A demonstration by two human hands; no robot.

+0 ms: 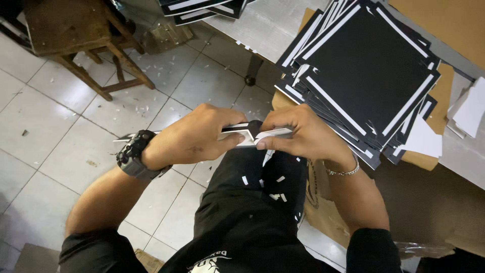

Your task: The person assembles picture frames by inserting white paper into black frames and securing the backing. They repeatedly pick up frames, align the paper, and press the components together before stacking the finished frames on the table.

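Both hands grip one flat black-and-white card sheet [248, 132] seen edge-on above my lap. My left hand [194, 137], with a black watch on its wrist, pinches the sheet's left part. My right hand [298, 135], wearing a thin bracelet, pinches the right part, fingers curled over the edge. The two hands almost touch at the sheet's middle. Small white paper scraps [275, 194] lie on my black trousers below.
A fanned stack of black sheets with white stripes [366, 76] lies on brown cardboard [444, 96] at the right. A second stack [202, 9] rests on a grey table at the top. A wooden stool [76, 35] stands on the tiled floor at upper left.
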